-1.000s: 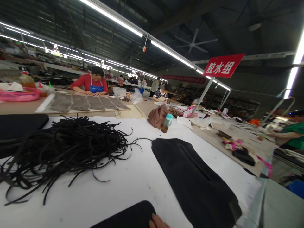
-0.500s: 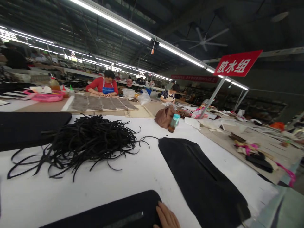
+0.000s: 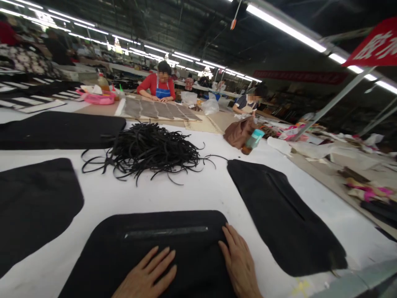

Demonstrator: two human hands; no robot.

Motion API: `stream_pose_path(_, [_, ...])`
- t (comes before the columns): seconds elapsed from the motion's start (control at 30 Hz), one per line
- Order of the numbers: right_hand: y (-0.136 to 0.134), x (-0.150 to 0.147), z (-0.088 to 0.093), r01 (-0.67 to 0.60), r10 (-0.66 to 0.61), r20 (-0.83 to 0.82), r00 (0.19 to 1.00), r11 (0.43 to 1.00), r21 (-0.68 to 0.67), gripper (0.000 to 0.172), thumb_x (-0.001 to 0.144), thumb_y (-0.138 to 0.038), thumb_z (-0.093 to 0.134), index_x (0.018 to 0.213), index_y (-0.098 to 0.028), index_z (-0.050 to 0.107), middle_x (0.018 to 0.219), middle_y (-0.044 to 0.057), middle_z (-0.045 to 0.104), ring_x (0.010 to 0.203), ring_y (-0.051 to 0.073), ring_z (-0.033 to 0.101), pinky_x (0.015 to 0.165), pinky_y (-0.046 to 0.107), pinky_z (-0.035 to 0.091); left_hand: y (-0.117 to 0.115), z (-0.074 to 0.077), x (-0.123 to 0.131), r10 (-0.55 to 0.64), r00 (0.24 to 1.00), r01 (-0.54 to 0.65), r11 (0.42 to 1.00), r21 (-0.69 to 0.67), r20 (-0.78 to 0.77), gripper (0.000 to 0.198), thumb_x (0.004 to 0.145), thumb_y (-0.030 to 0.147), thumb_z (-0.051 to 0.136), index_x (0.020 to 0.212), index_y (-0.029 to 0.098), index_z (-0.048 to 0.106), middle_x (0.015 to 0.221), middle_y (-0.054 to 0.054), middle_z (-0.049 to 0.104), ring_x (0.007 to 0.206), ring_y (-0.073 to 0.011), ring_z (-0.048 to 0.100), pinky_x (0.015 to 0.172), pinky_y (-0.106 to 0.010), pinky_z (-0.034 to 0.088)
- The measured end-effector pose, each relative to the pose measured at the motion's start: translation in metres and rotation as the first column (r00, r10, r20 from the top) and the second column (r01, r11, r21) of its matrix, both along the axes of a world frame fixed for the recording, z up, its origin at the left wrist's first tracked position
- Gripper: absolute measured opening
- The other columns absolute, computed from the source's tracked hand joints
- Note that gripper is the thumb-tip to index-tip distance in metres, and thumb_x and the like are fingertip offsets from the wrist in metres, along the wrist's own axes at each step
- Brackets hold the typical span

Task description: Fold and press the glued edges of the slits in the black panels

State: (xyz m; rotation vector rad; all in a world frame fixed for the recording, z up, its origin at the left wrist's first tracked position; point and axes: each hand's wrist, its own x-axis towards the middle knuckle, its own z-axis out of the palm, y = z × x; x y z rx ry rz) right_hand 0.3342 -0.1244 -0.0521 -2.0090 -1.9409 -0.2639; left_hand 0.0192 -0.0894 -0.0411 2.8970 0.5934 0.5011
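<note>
A black fabric panel (image 3: 161, 244) with a grey strip along its slit lies flat on the white table (image 3: 198, 194) right in front of me. My left hand (image 3: 147, 275) rests flat on its lower middle, fingers stretched out. My right hand (image 3: 240, 260) lies flat on the panel's right edge, fingers together and extended. Neither hand holds anything. A heap of thin black strips (image 3: 149, 151) lies beyond the panel.
More black panels lie at the right (image 3: 285, 215), at the left (image 3: 34, 203) and at the far left (image 3: 58, 130). A brown bag (image 3: 238, 132) and a teal-capped bottle (image 3: 252, 141) stand further back. Other people work at the tables behind, one in red (image 3: 155, 85).
The view has tilted down and turned left. Both my hands and the whole near panel have come into sight; before, only fingertips of the right hand showed at the bottom edge.
</note>
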Motion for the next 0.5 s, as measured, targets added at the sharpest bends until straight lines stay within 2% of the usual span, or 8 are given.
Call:
stream_pose_path(0.07, [-0.001,-0.001,0.002,-0.003,0.003,-0.015,1.000,0.999,-0.035,0.044,0.089,-0.042,0.039,0.122,-0.015,0.051,0.128,0.012,0.052,0.117,0.026,0.047,0.096,0.043,0.040,-0.006,0.005,-0.001,0.041,0.997,-0.044,0.998,-0.039,-0.062,0.071,0.080,0.059,0.044,0.139,0.024,0.024,0.142,-0.009,0.031,0.130,-0.0261,0.032,0.108,-0.044,0.026])
stream_pose_path(0.13, [-0.001,0.001,0.002,-0.010,0.009,-0.020,1.000,0.999,-0.044,0.045,0.090,-0.043,0.035,0.122,-0.015,0.050,0.128,0.013,0.051,0.117,0.026,0.046,0.096,0.043,0.039,-0.010,0.018,-0.002,0.053,0.994,-0.065,0.990,-0.123,-0.097,0.073,0.079,0.062,0.042,0.138,0.023,0.024,0.144,-0.009,0.026,0.132,-0.0263,0.026,0.109,-0.047,0.021])
stream_pose_path(0.3, [-0.002,0.018,-0.001,0.025,-0.021,0.075,0.997,0.999,-0.046,0.049,0.091,-0.045,0.027,0.121,-0.015,0.051,0.126,0.013,0.052,0.116,0.028,0.047,0.096,0.044,0.037,-0.009,0.048,-0.002,0.006,0.993,-0.038,0.960,-0.277,-0.117,0.069,0.082,0.059,0.039,0.138,0.023,0.024,0.144,-0.010,0.025,0.133,-0.0264,0.025,0.109,-0.048,0.021])
stream_pose_path(0.4, [0.004,0.028,-0.002,0.041,-0.034,0.156,0.987,0.998,-0.044,0.051,0.090,-0.046,0.024,0.118,-0.015,0.053,0.123,0.014,0.054,0.114,0.029,0.047,0.093,0.045,0.038,-0.005,0.055,0.000,0.000,0.995,-0.033,0.946,-0.322,-0.102,0.068,0.082,0.060,0.038,0.138,0.022,0.025,0.143,-0.011,0.028,0.133,-0.0270,0.025,0.109,-0.050,0.019])
stream_pose_path(0.5, [0.016,0.031,0.000,0.003,0.008,0.200,0.980,0.999,-0.055,0.050,0.089,-0.045,0.025,0.114,-0.014,0.055,0.123,0.014,0.053,0.113,0.030,0.048,0.092,0.044,0.040,0.001,0.056,-0.001,0.014,0.995,-0.047,0.935,-0.352,-0.096,0.069,0.082,0.061,0.036,0.138,0.023,0.024,0.143,-0.010,0.029,0.133,-0.0274,0.022,0.109,-0.052,0.017])
